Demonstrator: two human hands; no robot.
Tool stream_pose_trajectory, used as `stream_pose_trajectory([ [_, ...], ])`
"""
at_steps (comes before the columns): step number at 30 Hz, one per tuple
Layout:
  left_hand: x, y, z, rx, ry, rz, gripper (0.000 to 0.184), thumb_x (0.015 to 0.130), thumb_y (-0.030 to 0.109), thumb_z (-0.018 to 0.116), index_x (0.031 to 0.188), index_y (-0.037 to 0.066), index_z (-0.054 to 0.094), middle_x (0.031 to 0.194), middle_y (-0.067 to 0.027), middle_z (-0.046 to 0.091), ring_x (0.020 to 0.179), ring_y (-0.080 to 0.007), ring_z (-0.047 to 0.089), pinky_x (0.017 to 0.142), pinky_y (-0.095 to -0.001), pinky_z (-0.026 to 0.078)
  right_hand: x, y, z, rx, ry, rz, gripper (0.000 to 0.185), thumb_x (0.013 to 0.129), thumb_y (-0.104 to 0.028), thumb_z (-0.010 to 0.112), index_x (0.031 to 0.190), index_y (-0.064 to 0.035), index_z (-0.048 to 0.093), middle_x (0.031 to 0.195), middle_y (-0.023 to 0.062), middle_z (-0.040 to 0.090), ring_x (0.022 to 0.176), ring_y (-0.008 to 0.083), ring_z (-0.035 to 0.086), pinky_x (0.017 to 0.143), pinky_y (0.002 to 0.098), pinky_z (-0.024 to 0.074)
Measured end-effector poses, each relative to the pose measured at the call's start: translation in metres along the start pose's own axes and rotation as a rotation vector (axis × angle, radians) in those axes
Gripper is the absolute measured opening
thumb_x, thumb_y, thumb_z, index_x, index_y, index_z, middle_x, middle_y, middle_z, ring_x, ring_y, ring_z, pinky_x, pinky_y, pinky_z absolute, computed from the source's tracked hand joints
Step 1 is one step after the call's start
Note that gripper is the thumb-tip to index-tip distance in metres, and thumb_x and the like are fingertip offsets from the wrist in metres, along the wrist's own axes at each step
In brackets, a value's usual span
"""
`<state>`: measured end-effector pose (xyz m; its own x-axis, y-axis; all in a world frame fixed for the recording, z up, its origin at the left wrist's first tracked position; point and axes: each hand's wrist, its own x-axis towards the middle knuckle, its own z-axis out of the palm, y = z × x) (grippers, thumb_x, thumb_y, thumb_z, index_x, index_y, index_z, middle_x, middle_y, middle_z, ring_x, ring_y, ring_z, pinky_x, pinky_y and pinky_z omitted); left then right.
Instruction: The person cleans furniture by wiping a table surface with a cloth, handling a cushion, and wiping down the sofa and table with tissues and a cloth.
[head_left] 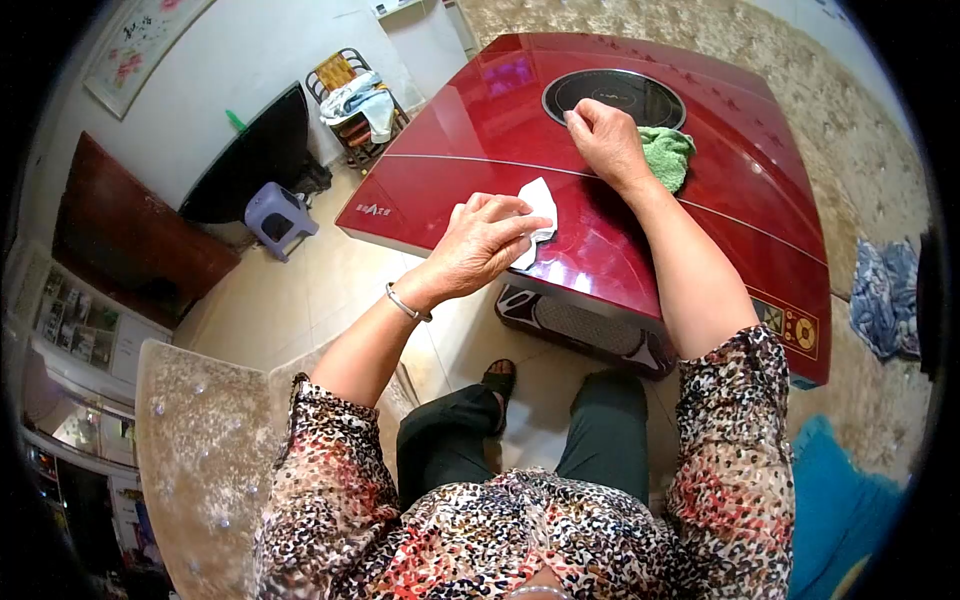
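My left hand [485, 240] pinches a crumpled white tissue [540, 205] against the near edge of a glossy red table [470, 130]. A silver bangle circles that wrist. Farther out, my right hand [608, 145] is closed in a fist over the table, in front of a round black glass cooktop [610, 92]. Whatever the fist may contain is hidden. A folded green cloth [667, 157] lies right beside this hand and wrist, partly covered by them; I cannot tell whether the fingers grip it.
A gold-framed control panel [787, 325] is on the table's right side. Beneath the tabletop is a patterned dark unit [580, 325]. Beige sofas [205, 430] flank the table. A purple stool [280, 218] and a chair with clothes [360, 105] stand to the left.
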<state>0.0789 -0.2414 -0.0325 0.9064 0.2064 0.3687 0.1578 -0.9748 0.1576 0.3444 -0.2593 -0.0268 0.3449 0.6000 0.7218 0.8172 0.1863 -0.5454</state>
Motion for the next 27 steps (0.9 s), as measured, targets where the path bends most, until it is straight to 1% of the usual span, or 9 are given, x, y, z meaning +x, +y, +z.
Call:
stream_pose_trajectory([
  [3, -0.003, 0.001, -0.001, -0.033, 0.009, -0.002, 0.032, 0.094, 0.020, 0.065, 0.125, 0.023, 0.069, 0.124, -0.0054, 0.062, 0.118, -0.0284, 0.051, 0.099, -0.0440, 0.036, 0.000, 0.001, 0.005, -0.004, -0.021, -0.010, 0.026, 0.093, -0.029, 0.063, 0.084, -0.0048, 0.066, 0.083, 0.0223, 0.067, 0.081, 0.0433, 0.066, 0.070, 0.0520, 0.0512],
  [9, -0.014, -0.002, 0.004, 0.034, 0.036, 0.057, 0.041, 0.098, 0.044, 0.058, 0.119, 0.010, 0.064, 0.119, -0.0097, 0.061, 0.111, -0.0296, 0.052, 0.092, -0.0425, 0.039, -0.002, 0.001, 0.007, -0.028, -0.054, -0.111, 0.027, 0.093, -0.028, 0.062, 0.081, -0.0037, 0.063, 0.085, 0.0231, 0.066, 0.083, 0.0437, 0.066, 0.071, 0.0523, 0.0512],
  [13, -0.022, 0.000, 0.007, 0.069, 0.089, 0.089, 0.047, 0.096, 0.051, 0.058, 0.118, 0.010, 0.063, 0.117, -0.0102, 0.058, 0.109, -0.0307, 0.053, 0.092, -0.0431, 0.040, -0.002, 0.001, 0.007, -0.035, -0.055, -0.090, 0.027, 0.093, -0.027, 0.062, 0.081, -0.0028, 0.064, 0.085, 0.0235, 0.067, 0.083, 0.0441, 0.066, 0.071, 0.0531, 0.0511],
  [14, -0.025, 0.002, 0.008, 0.078, 0.098, 0.093, 0.043, 0.092, 0.046, 0.065, 0.116, 0.010, 0.062, 0.116, -0.0097, 0.057, 0.108, -0.0305, 0.053, 0.093, -0.0436, 0.040, -0.002, 0.001, 0.008, -0.036, -0.055, -0.090, 0.027, 0.093, -0.027, 0.062, 0.081, -0.0028, 0.064, 0.085, 0.0231, 0.067, 0.083, 0.0438, 0.066, 0.072, 0.0533, 0.0514],
  [15, -0.027, 0.007, 0.008, 0.069, 0.131, 0.107, 0.036, 0.085, 0.028, 0.076, 0.111, 0.009, 0.061, 0.113, -0.0093, 0.056, 0.105, -0.0305, 0.053, 0.091, -0.0437, 0.042, -0.003, 0.001, 0.008, -0.036, -0.059, -0.086, 0.027, 0.093, -0.027, 0.062, 0.081, -0.0028, 0.064, 0.085, 0.0227, 0.068, 0.083, 0.0436, 0.066, 0.072, 0.0535, 0.0516],
  [18, -0.035, 0.009, 0.009, 0.034, 0.182, 0.086, 0.035, 0.075, 0.009, 0.079, 0.103, 0.007, 0.057, 0.105, -0.0106, 0.055, 0.098, -0.0322, 0.052, 0.085, -0.0423, 0.043, -0.005, -0.004, 0.005, -0.051, -0.070, -0.091, 0.026, 0.092, -0.026, 0.063, 0.081, -0.0027, 0.065, 0.084, 0.0222, 0.068, 0.082, 0.0428, 0.067, 0.073, 0.0530, 0.0525],
  [21, -0.041, 0.015, 0.012, 0.120, 0.252, 0.048, 0.034, 0.073, 0.006, 0.078, 0.095, 0.007, 0.052, 0.095, -0.0119, 0.051, 0.091, -0.0329, 0.051, 0.079, -0.0434, 0.043, -0.005, -0.004, 0.005, -0.050, -0.086, -0.081, 0.024, 0.092, -0.025, 0.064, 0.082, -0.0031, 0.066, 0.082, 0.0219, 0.068, 0.081, 0.0422, 0.067, 0.072, 0.0532, 0.0525],
  [25, -0.029, 0.030, 0.014, 0.121, 0.246, 0.115, 0.039, 0.074, 0.011, 0.080, 0.105, 0.009, 0.056, 0.092, -0.0111, 0.055, 0.085, -0.0318, 0.054, 0.073, -0.0420, 0.041, -0.005, -0.004, 0.006, -0.053, -0.101, -0.081, 0.024, 0.091, -0.025, 0.064, 0.083, -0.0035, 0.067, 0.084, 0.0221, 0.069, 0.082, 0.0417, 0.068, 0.073, 0.0529, 0.0526],
  [27, -0.024, 0.040, 0.016, 0.129, 0.199, 0.086, 0.043, 0.077, 0.010, 0.076, 0.117, 0.011, 0.060, 0.095, -0.0109, 0.057, 0.088, -0.0306, 0.055, 0.079, -0.0431, 0.044, -0.005, -0.006, 0.007, -0.056, -0.103, -0.076, 0.024, 0.091, -0.026, 0.064, 0.083, -0.0036, 0.068, 0.084, 0.0221, 0.069, 0.082, 0.0415, 0.068, 0.073, 0.0527, 0.0527],
])
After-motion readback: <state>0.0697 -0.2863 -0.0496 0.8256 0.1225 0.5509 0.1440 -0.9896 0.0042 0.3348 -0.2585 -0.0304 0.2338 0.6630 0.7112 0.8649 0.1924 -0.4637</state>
